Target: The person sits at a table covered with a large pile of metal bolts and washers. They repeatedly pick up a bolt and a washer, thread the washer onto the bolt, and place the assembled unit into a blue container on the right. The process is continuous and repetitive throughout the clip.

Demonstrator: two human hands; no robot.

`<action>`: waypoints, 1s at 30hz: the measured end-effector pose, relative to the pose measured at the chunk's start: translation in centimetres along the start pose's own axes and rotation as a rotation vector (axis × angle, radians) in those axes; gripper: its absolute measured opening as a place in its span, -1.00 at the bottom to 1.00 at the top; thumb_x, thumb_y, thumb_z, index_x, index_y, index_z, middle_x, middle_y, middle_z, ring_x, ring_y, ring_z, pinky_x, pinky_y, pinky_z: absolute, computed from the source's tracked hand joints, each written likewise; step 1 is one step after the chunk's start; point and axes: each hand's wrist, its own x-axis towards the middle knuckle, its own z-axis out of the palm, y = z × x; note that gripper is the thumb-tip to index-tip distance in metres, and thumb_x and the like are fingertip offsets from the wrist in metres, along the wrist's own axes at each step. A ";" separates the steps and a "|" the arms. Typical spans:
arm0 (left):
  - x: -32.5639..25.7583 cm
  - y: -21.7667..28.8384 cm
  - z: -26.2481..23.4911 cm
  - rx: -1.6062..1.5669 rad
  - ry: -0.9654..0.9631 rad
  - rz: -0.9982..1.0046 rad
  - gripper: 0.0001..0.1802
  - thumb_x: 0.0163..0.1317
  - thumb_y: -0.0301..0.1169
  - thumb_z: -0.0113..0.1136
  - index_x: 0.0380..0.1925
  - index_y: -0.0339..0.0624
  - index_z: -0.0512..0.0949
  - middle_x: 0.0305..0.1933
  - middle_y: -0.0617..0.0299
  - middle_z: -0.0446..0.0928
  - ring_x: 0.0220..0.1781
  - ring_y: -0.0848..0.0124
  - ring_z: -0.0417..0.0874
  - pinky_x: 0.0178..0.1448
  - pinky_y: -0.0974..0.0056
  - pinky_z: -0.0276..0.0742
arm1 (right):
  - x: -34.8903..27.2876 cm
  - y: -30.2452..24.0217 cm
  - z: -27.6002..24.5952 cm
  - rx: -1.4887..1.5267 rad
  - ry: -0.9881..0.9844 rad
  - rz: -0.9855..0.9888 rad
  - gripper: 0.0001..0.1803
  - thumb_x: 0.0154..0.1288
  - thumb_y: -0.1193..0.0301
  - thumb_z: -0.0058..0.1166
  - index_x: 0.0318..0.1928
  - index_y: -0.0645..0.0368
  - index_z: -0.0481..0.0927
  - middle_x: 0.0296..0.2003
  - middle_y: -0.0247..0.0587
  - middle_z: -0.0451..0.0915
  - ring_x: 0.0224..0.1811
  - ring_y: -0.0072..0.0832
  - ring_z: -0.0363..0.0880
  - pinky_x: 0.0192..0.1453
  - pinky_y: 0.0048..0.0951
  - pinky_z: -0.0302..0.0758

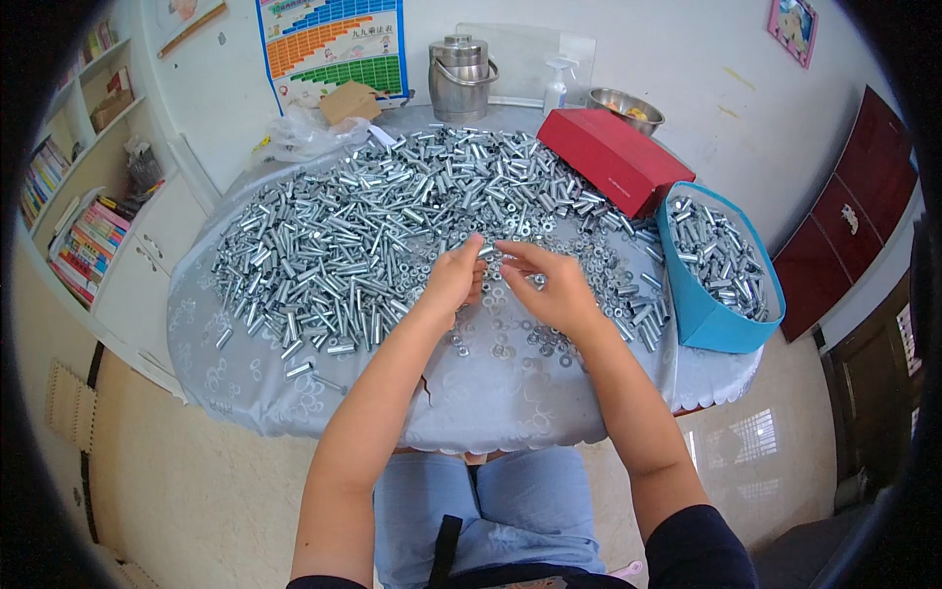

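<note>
Over the middle of the table, my left hand [454, 279] is closed with its thumb up, gripping a small shiny metal piece [486, 252] that looks like a short sleeve. Its far end is partly hidden by the fingers. Just right of it, my right hand [554, 290] has its thumb and fingers apart, fingertips close to that piece. Nothing shows in its grasp. Beneath both hands lie loose washers and nuts [501, 329]. A broad heap of silvery metal sleeves and bolts [334, 236] spreads to the left and behind.
A blue fabric bin [716, 329] full of metal sleeves stands at the right, beside a red box [613, 157]. Along the back are a steel pot [459, 83], a spray bottle [556, 86], a metal bowl [628, 108], a plastic bag [309, 135] and cardboard [350, 102].
</note>
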 end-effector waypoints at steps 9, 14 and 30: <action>-0.2 0.6 -0.3 -0.002 -0.045 -0.013 -0.53 0.23 0.03 -0.08 -0.70 -0.03 0.25 -0.74 0.49 0.10 -0.74 0.63 0.08 -0.64 0.45 -0.01 | 0.1 -0.4 0.1 0.203 -0.092 0.113 -0.55 0.09 0.47 0.09 0.04 0.22 0.42 -0.06 -0.06 0.51 -0.08 -0.34 0.55 -0.01 -0.40 0.46; 0.7 0.0 -0.8 -0.155 -0.131 -0.038 -0.51 0.21 0.02 -0.06 -0.77 0.06 0.14 -0.76 0.51 0.04 -0.75 0.63 0.06 -0.64 0.45 -0.02 | 0.3 0.2 0.0 0.210 0.038 0.029 -0.62 0.10 0.48 0.08 -0.01 0.19 0.48 -0.13 -0.12 0.55 -0.16 -0.40 0.57 -0.10 -0.43 0.48; 0.4 0.3 -0.5 -0.120 -0.064 -0.028 -0.51 0.23 0.00 -0.07 -0.76 0.06 0.11 -0.76 0.51 0.00 -0.75 0.62 0.04 -0.64 0.45 -0.03 | -0.6 3.8 -1.4 -0.556 -0.066 0.297 -0.84 0.00 0.36 0.12 -0.36 0.05 0.67 -0.32 -0.07 0.56 -0.21 -0.16 0.50 -0.12 -0.23 0.46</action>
